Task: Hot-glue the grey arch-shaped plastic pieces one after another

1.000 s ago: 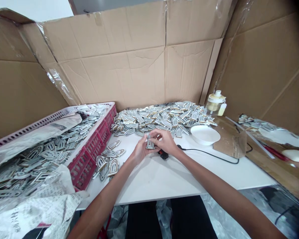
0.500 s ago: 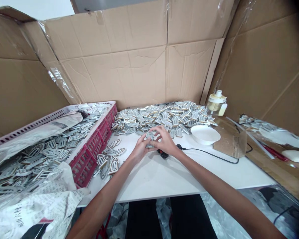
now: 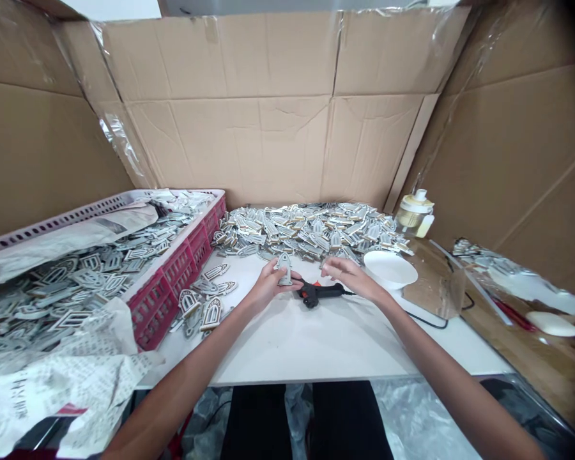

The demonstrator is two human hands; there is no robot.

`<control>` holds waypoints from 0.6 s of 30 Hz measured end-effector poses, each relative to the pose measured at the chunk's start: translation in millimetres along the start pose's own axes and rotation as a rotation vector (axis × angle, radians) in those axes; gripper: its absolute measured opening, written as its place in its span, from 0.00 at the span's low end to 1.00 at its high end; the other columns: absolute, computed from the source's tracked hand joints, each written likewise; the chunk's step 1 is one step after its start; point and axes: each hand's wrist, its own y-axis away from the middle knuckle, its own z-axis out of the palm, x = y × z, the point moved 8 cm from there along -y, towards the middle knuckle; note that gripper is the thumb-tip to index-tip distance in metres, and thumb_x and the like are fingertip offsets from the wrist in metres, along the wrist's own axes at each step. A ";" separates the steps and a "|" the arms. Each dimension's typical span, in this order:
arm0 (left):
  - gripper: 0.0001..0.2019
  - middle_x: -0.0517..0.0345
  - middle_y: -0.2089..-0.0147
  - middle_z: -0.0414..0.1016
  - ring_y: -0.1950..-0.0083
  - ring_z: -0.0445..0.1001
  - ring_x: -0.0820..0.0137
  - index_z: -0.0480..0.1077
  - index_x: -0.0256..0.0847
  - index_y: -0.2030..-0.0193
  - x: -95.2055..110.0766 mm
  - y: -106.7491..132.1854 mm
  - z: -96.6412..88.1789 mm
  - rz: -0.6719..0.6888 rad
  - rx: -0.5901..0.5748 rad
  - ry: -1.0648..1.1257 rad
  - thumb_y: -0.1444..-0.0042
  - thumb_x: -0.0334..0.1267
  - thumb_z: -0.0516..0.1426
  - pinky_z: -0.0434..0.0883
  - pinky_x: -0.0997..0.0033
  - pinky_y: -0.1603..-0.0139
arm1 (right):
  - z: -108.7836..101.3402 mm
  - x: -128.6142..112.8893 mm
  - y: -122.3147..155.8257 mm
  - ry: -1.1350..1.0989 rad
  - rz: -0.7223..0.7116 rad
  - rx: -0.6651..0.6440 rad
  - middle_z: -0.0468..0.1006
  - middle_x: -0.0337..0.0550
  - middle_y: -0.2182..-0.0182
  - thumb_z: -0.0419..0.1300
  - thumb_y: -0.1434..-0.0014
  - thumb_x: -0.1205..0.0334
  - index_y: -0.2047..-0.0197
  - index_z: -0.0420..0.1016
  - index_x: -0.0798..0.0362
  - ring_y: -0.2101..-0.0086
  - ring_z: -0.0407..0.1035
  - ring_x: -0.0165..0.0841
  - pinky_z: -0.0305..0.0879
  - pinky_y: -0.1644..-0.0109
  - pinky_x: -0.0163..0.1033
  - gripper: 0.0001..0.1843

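Observation:
A small grey arch-shaped window piece (image 3: 284,268) stands upright in my left hand (image 3: 267,285), pinched between thumb and fingers. To its right, my right hand (image 3: 347,273) hovers above the table with fingers bent together; whatever is at the fingertips is too small to make out. Between and just below the hands lies a black glue gun (image 3: 319,292) with an orange part, its cord running right. Behind them spreads a large heap of similar grey arched pieces (image 3: 311,227). Several pieces with brown-edged arches (image 3: 211,313) lie left of my left forearm.
A pink plastic crate (image 3: 177,287) full of grey pieces and crumpled printed paper (image 3: 76,377) stands on the left. At right are a white bowl (image 3: 390,268), a clear jar with a pale lid (image 3: 414,212) and a cardboard sheet (image 3: 434,291). Cardboard walls (image 3: 230,147) enclose the table.
My right hand has come away from the grey piece and moved right, uncovering the glue gun. My left hand keeps the piece. The view has shifted slightly.

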 end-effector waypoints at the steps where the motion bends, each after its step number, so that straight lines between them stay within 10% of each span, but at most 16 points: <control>1: 0.12 0.51 0.67 0.76 0.67 0.78 0.65 0.55 0.38 0.54 -0.3 0.2 -0.8 -0.003 0.010 0.003 0.44 0.31 0.52 0.73 0.56 0.56 | 2.3 -0.2 2.9 0.042 0.004 -0.048 0.72 0.43 0.65 0.54 0.44 0.48 0.64 0.70 0.54 0.63 0.67 0.33 0.62 0.63 0.36 0.16; 11: 0.18 0.50 0.67 0.76 0.68 0.78 0.67 0.51 0.36 0.46 1.5 -1.0 -6.8 0.000 0.073 0.039 0.43 0.30 0.51 0.74 0.59 0.58 | 26.2 1.6 10.4 0.416 -0.017 -0.226 0.73 0.41 0.66 0.53 0.56 0.75 0.46 0.61 0.52 0.67 0.66 0.32 0.58 0.64 0.35 0.30; 18: 0.16 0.50 0.67 0.76 0.67 0.77 0.66 0.54 0.37 0.50 3.8 -2.2 -8.5 0.044 0.070 0.059 0.44 0.31 0.53 0.74 0.58 0.59 | 34.0 -2.7 10.6 0.862 -0.012 -0.058 0.71 0.51 0.61 0.55 0.58 0.74 0.50 0.66 0.54 0.59 0.62 0.41 0.55 0.59 0.39 0.29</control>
